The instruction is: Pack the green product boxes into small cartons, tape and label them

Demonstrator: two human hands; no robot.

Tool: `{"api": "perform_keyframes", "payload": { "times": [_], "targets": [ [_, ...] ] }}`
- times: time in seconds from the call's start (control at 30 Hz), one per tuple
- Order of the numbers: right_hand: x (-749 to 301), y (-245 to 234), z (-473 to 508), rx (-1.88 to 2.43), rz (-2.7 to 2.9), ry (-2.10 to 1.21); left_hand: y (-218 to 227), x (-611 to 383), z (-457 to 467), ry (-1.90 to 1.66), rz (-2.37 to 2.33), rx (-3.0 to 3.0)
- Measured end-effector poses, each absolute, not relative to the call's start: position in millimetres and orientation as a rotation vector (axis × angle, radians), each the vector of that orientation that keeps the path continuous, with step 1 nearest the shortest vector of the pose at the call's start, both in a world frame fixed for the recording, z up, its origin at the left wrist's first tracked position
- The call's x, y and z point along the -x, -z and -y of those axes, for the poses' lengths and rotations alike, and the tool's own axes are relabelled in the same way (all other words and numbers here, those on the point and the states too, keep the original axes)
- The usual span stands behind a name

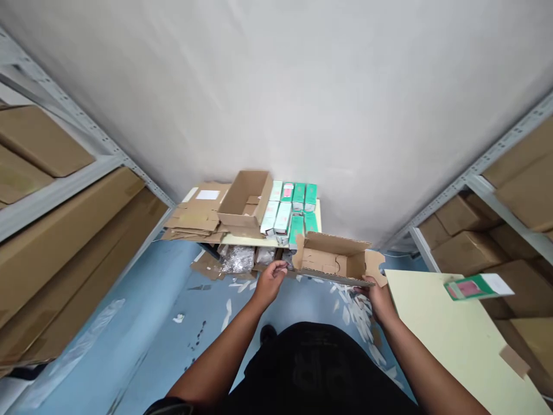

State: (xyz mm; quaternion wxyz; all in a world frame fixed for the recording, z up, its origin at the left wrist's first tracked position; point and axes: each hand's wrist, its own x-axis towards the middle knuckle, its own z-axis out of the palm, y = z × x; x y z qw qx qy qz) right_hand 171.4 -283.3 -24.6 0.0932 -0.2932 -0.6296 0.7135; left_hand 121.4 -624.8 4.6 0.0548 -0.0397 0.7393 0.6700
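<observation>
An open cardboard box (330,262) with its end flaps folded outward is held up in front of me. My right hand (377,297) grips its near right corner, the fingers partly hidden under the flap. My left hand (271,282) is just left of the box's left flap, seemingly apart from it. Its fingers are curled together, and I cannot make out whether anything is between them. Beyond the box, green cartons (298,197) and pale cartons (270,216) stand in rows on a low table (246,240).
Another open cardboard box (242,199) and flattened cardboard (194,213) share the low table. Wrapped plastic (237,259) lies beneath. At right, a pale table (436,323) carries a green packet (470,287). Shelves with boxes flank both sides; paper scraps (358,314) litter the blue floor.
</observation>
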Motion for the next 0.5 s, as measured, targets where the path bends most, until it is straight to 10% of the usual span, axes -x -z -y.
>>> {"api": "perform_keyframes", "payload": {
  "times": [0.5],
  "targets": [
    [-58, -19, 431, 0.968, 1.816, -2.134, -28, 5, 847, -1.7, -2.722, 0.082]
  ]
}}
